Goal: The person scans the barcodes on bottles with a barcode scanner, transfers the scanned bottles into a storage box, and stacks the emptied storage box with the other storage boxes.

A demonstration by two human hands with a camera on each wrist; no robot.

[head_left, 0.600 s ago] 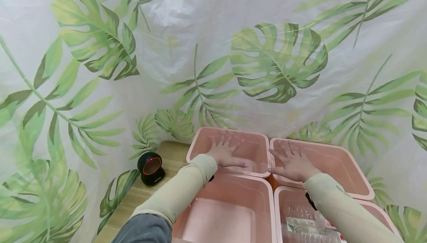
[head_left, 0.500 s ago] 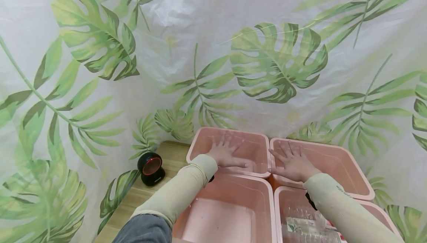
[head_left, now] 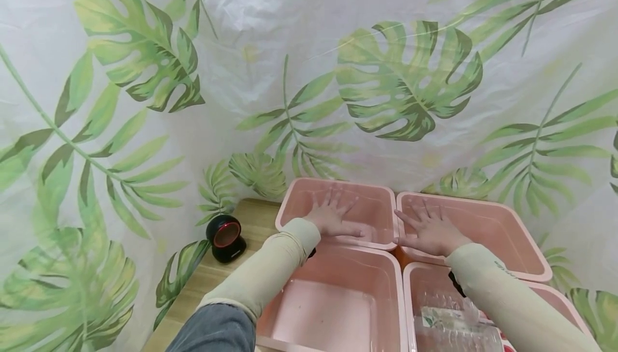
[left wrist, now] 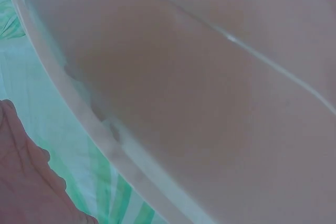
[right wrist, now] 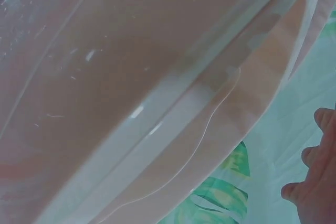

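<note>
In the head view my left hand [head_left: 330, 219] is spread wide over the back left pink bin [head_left: 372, 193], palm down and holding nothing. To its right, my right hand [head_left: 432, 232] spreads its fingers above the back right pink bin [head_left: 502, 223], likewise with nothing in it. Both hands overlap the front rims of these bins. The left wrist view shows the edge of the left hand [left wrist: 31, 182] beside a blurred bin rim. Fingertips of the right hand [right wrist: 320, 171] come in at the right edge of the right wrist view.
Nearer stand a front left pink bin [head_left: 323, 309] and a front right one [head_left: 409, 309] with clear plastic bottles [head_left: 451, 322] in it. A black round-headed device [head_left: 227, 238] sits on the wooden table [head_left: 256, 212] at left. Behind hangs a leaf-print curtain [head_left: 309, 30].
The bins and the table have shifted slightly up and to the right in the head view, as has the curtain's lower part. Both hands keep their spread pose over the back bins.
</note>
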